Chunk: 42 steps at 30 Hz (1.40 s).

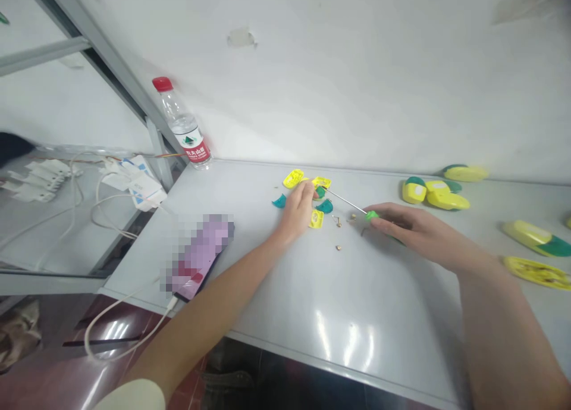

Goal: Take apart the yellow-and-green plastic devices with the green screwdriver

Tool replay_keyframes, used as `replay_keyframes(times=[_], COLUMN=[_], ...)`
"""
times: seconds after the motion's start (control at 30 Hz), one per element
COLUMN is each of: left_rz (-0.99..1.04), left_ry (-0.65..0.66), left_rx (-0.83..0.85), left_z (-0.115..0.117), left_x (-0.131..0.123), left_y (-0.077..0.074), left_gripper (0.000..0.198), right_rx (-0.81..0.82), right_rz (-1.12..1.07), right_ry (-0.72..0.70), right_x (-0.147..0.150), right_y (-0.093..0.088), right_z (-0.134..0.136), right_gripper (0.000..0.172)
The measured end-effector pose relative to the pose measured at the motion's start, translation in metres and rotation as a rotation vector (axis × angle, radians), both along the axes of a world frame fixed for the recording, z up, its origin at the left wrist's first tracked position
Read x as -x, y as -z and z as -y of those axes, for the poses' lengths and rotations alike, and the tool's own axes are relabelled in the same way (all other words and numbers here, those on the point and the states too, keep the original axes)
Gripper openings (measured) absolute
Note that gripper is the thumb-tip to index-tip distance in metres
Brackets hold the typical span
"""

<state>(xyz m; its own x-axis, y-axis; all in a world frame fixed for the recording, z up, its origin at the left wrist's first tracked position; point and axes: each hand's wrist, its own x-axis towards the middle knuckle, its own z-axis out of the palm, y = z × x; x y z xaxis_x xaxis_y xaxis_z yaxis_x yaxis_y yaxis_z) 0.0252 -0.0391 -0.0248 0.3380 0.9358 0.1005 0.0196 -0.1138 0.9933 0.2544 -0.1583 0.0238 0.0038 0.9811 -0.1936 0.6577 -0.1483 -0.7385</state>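
Green screwdriver (372, 216) is resting tight in the right grip (414, 232); left grip (298, 210) is curling beside yellow bits (293, 178), hold unclear.

Room to pass runs along the counter's (357, 332) front edge; a phone (199, 258) and water bottle (184, 127) block the left end, yellow-green plastic pieces (437, 194) the back right.

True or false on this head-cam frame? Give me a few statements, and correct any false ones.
1. The right hand grips a green-handled screwdriver. True.
2. The water bottle has a blue cap. False: its cap is red.
3. Small brass-coloured screws lie loose on the table. True.
4. The left hand holds the phone. False: the phone lies on the table, and the hand is among yellow and teal plastic pieces.
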Motion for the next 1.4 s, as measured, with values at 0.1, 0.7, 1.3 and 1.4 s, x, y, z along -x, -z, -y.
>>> replay_keyframes(times=[0.1, 0.7, 1.3, 1.4], left_rz=[-0.009, 0.001, -0.014, -0.008], left_ry=[0.005, 0.009, -0.006, -0.008], left_rx=[-0.002, 0.001, 0.034, 0.032], left_z=[-0.0002, -0.0007, 0.0006, 0.0004], left_x=[0.0004, 0.0003, -0.0005, -0.0003], left_y=[0.0002, 0.0023, -0.0019, -0.0022], left_gripper=[0.04, 0.04, 0.042, 0.039], right_rx=[0.04, -0.03, 0.021, 0.001], right_rz=[-0.023, -0.015, -0.016, -0.025], right_ry=[0.008, 0.067, 0.025, 0.026], right_x=[0.0017, 0.0038, 0.004, 0.0015], right_y=[-0.0027, -0.0068, -0.0066, -0.0033], right_z=[0.0002, -0.0007, -0.0002, -0.0001], right_gripper=[0.056, 0.061, 0.06, 0.055])
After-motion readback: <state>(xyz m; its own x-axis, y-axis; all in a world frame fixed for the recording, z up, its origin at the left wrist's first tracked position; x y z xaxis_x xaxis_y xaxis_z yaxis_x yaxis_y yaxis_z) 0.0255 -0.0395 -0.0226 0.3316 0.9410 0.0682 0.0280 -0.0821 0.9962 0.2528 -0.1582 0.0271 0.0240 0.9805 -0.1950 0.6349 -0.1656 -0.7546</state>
